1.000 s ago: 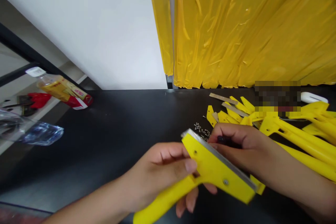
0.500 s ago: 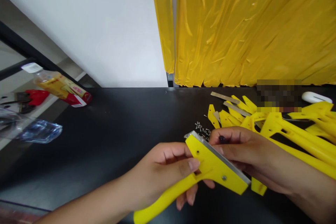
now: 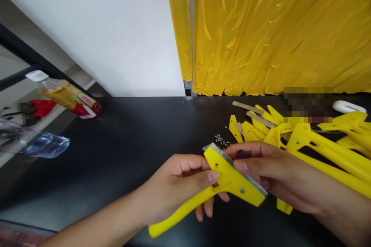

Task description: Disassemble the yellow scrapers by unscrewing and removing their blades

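Note:
A yellow plastic scraper with a metal strip along its wide edge is held tilted in front of me. My left hand grips it where the handle meets the head, thumb on top and fingers underneath. My right hand is closed at the metal edge, with thumb and forefinger against it. A small dark rounded piece shows between those fingers; its kind I cannot make out. One screw sits in the scraper head's lower hole, while the upper hole shows dark. Loose small screws lie on the table just beyond.
Yellow scraper handles, yellow head plates and flat metal strips are piled at right on the black table. A white oval object lies behind them. At left are a drink bottle and a clear plastic bag.
The scraper has shifted slightly left and up, its lower right end the most. My right hand has moved a little left along with it.

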Demonstrator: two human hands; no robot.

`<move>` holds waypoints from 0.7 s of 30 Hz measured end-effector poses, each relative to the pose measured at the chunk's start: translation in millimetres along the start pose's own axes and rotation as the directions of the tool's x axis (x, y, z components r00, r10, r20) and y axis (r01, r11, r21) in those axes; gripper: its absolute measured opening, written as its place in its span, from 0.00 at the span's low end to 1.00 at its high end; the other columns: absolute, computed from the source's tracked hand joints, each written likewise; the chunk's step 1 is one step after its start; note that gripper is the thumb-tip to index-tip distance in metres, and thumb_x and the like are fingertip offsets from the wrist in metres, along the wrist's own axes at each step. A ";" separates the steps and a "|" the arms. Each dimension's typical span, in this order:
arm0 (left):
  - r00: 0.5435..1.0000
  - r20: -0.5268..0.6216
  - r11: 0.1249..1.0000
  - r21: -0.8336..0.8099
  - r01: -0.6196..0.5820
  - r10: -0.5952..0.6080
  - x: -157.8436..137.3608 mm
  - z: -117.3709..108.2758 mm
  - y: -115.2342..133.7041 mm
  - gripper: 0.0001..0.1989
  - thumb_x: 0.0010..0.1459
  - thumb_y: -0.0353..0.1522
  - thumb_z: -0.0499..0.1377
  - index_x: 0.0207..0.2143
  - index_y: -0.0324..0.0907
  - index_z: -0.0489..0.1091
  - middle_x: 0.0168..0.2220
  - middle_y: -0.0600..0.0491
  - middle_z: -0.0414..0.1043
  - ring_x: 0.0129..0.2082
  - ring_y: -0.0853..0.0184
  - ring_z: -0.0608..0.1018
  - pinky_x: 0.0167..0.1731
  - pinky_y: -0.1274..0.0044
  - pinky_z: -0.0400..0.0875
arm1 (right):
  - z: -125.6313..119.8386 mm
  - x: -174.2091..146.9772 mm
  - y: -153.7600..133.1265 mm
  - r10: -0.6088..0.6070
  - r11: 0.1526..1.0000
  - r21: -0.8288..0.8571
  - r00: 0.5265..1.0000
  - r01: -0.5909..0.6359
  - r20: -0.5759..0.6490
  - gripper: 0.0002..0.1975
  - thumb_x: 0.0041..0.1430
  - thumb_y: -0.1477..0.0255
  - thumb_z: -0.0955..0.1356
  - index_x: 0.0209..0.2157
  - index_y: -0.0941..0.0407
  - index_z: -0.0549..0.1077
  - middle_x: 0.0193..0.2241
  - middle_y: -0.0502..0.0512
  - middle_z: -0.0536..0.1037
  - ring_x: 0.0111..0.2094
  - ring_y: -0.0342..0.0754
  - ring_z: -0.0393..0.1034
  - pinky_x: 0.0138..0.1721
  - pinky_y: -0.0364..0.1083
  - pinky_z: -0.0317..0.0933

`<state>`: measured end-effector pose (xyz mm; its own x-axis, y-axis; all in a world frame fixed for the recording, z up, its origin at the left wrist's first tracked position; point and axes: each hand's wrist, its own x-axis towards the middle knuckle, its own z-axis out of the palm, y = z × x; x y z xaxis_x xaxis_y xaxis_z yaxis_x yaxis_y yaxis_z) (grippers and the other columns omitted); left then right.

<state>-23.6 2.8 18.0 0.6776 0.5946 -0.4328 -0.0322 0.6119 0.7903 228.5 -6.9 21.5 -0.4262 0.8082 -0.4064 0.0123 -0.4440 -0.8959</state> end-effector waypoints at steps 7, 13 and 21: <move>0.999 -0.020 0.999 0.002 -0.035 0.035 3.0 1.4 -3.7 0.17 0.67 0.45 0.70 0.45 0.41 0.79 0.37 0.48 0.83 0.24 0.72 0.82 0.24 0.83 0.77 | -0.5 3.3 1.2 0.071 0.994 0.087 0.997 -0.073 0.021 0.22 0.58 0.52 0.80 0.45 0.54 0.86 0.23 0.47 0.69 0.24 0.40 0.53 0.26 0.42 0.49; 0.979 -0.141 0.989 0.023 -0.145 0.146 5.9 6.7 -7.9 0.15 0.67 0.43 0.71 0.45 0.42 0.78 0.37 0.52 0.80 0.26 0.69 0.84 0.23 0.82 0.77 | 0.2 4.7 4.0 0.048 0.998 0.048 0.998 -0.047 -0.037 0.20 0.59 0.50 0.79 0.42 0.52 0.85 0.29 0.49 0.74 0.28 0.42 0.59 0.28 0.43 0.52; 0.953 -0.247 0.984 0.016 -0.179 0.178 8.6 2.0 -4.1 0.13 0.66 0.41 0.72 0.42 0.40 0.80 0.35 0.48 0.84 0.29 0.65 0.86 0.24 0.82 0.79 | -13.0 2.4 0.2 -0.094 0.982 -0.181 0.968 0.052 -0.231 0.24 0.65 0.45 0.74 0.39 0.53 0.82 0.26 0.47 0.69 0.27 0.42 0.58 0.28 0.44 0.51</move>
<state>-16.2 4.4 11.9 0.4585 0.8039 -0.3790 -0.1413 0.4869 0.8619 239.3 0.0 18.0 -0.2046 0.9138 -0.3508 0.1540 -0.3239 -0.9335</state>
